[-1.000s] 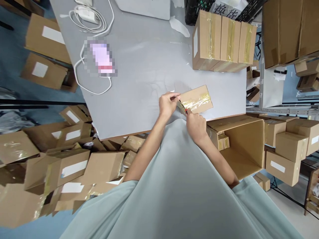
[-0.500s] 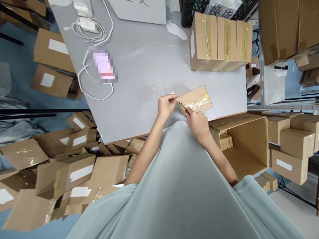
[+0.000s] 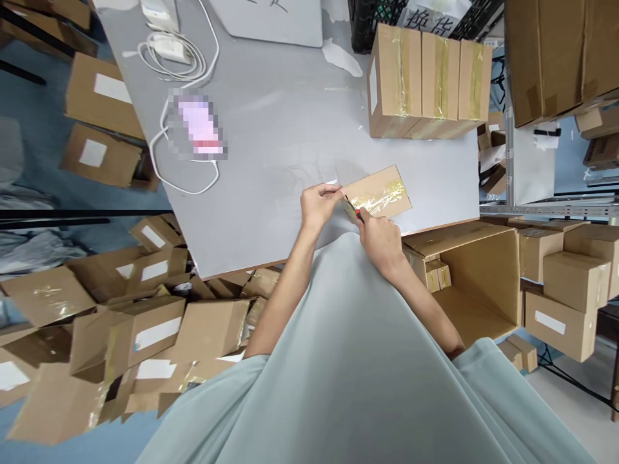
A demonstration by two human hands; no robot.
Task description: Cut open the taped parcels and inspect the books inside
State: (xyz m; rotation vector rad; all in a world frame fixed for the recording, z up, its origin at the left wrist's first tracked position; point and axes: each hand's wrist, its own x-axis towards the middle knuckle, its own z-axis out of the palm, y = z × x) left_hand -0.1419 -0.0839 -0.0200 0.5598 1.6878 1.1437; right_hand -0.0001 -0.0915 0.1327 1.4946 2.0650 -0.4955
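A small cardboard box point(image 3: 380, 187) with shiny clear-yellow tape lies on the table near its front edge, tilted slightly up to the right. My left hand point(image 3: 318, 205) is closed at the box's left end, thumb and fingers on its corner. In my closed right hand point(image 3: 382, 241) is a red and black utility knife point(image 3: 357, 214). Its dark tip points up-left and meets the taped left end of the box, close to my left fingertips. Most of the knife's handle is hidden in my fist.
Three taped boxes point(image 3: 429, 80) stand at the table's back right, before a black crate point(image 3: 363, 29). On the left are a white cable point(image 3: 215, 51) and a blurred-out phone-like object point(image 3: 199, 125). Below right is a large open carton point(image 3: 483, 277); opened boxes point(image 3: 207, 328) pile up at lower left.
Both hands and the knife have shifted slightly left. The knife tip stays at the box's left end, and the box has barely moved.
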